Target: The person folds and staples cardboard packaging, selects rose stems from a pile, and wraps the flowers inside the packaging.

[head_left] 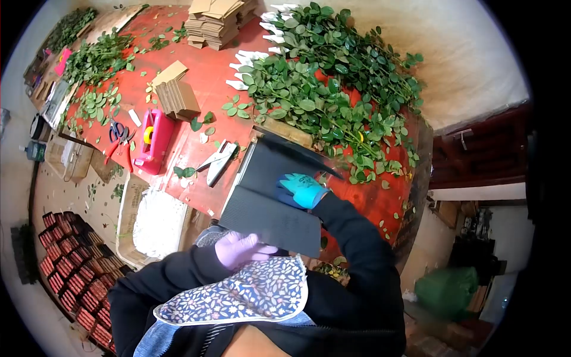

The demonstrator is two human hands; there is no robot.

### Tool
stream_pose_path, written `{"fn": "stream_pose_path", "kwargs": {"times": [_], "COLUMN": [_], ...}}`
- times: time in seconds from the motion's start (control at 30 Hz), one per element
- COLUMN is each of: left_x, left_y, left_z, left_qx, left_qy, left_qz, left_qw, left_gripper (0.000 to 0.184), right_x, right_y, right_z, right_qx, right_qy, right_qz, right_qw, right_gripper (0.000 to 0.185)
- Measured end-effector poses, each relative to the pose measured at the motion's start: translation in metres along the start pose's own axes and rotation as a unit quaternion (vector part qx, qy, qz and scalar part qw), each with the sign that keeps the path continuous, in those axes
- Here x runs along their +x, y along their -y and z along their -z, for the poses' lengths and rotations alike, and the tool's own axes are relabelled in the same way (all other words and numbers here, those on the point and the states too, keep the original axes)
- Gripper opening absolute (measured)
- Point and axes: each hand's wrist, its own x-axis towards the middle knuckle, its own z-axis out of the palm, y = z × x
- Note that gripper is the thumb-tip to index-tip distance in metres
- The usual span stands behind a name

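Note:
A dark ribbed sheet (273, 221) lies over the near part of a black board or tray (270, 163) at the front edge of the red table. My left hand (241, 249), in a light purple glove, is at the sheet's near left edge, fingers stretched out toward the right; part of them may be under the edge. My right hand (302, 190), in a turquoise and blue glove, rests on the black surface at the sheet's far right edge. Its fingers point left and are partly hidden. A stapler (219, 162) lies left of the board.
Leafy stems with white-wrapped ends (333, 95) cover the back right of the red table (238, 65). A pink tape dispenser (156, 141), pliers (122, 140), cardboard pieces (178, 98) and a cardboard stack (214, 27) stand left. A basket of white material (157, 226) is below left.

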Motion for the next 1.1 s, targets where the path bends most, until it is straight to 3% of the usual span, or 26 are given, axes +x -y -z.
{"fn": "stream_pose_path", "kwargs": {"times": [0.07,0.1,0.13,0.17,0.2,0.27,0.3,0.33,0.37,0.43,0.53,0.6,0.63,0.73,0.8,0.83,0.93,1.0,1.03,1.1], "left_x": [-0.003,0.000,-0.002,-0.002,0.005,0.034,0.057,0.077,0.095,0.135,0.164,0.170,0.166,0.163,0.162,0.163,0.168,0.175,0.181,0.181], "left_y": [-0.027,-0.042,-0.076,-0.093,-0.119,-0.151,-0.174,-0.182,-0.176,-0.156,-0.113,-0.103,-0.103,-0.107,-0.111,-0.110,-0.104,-0.107,-0.101,-0.105], "left_z": [0.024,0.054,0.064,0.091,0.114,0.136,0.136,0.130,0.120,0.113,0.144,0.158,0.160,0.164,0.167,0.172,0.175,0.170,0.177,0.169], "left_qx": [0.091,0.248,0.352,0.280,0.364,0.442,0.595,0.633,0.604,0.580,0.451,0.472,0.420,0.460,0.476,0.468,0.471,0.632,0.541,0.529], "left_qy": [0.116,0.221,0.260,0.184,0.118,0.046,0.103,0.101,0.147,0.209,0.189,0.115,0.104,0.102,0.119,0.119,0.107,0.103,0.078,0.043], "left_qz": [0.052,0.029,0.062,0.153,0.166,-0.060,-0.100,-0.073,-0.164,-0.182,0.052,0.121,0.115,0.098,0.084,0.081,0.052,-0.065,-0.007,0.048], "left_qw": [0.988,0.943,0.897,0.930,0.909,0.894,0.791,0.764,0.766,0.766,0.871,0.866,0.894,0.877,0.867,0.872,0.874,0.766,0.838,0.846], "left_gripper": [0.046,0.044,0.034,0.027,0.025,0.024,0.019,0.024,0.028,0.032,0.040,0.041,0.042,0.041,0.041,0.040,0.034,0.037,0.042,0.052], "right_x": [-0.001,0.000,0.003,0.000,0.000,0.001,0.003,0.003,0.004,0.010,0.015,0.020,0.024,0.037,0.047,0.053,0.054,0.051,0.044,0.029], "right_y": [0.006,0.008,-0.011,-0.009,-0.006,0.002,0.008,0.004,0.007,0.013,0.024,0.036,0.035,0.029,0.029,0.032,0.037,0.030,0.023,0.003], "right_z": [0.001,0.005,-0.011,-0.013,-0.012,0.000,0.001,-0.008,-0.005,0.004,0.017,0.027,0.024,0.020,0.019,0.022,0.028,0.017,0.011,-0.007], "right_qx": [-0.035,-0.028,-0.018,-0.017,-0.019,-0.032,-0.045,-0.066,-0.053,-0.035,-0.002,-0.018,-0.037,-0.026,-0.112,-0.100,-0.096,-0.084,-0.079,-0.089], "right_qy": [-0.001,0.007,-0.003,-0.010,-0.017,-0.002,0.014,-0.011,-0.008,-0.002,0.001,-0.017,-0.042,-0.081,-0.031,0.017,0.033,0.000,-0.024,-0.050], "right_qz": [-0.011,-0.015,0.001,-0.009,-0.017,-0.033,-0.036,-0.033,-0.029,-0.021,-0.052,-0.039,-0.065,-0.071,-0.063,-0.087,-0.110,-0.102,-0.089,-0.057], "right_qw": [0.999,0.999,1.000,1.000,1.000,0.999,0.998,0.997,0.998,0.999,0.999,0.999,0.996,0.994,0.991,0.991,0.989,0.991,0.993,0.993], "right_gripper": [0.047,0.048,0.051,0.051,0.052,0.051,0.050,0.049,0.049,0.048,0.049,0.049,0.050,0.057,0.062,0.064,0.061,0.060,0.059,0.057]}}
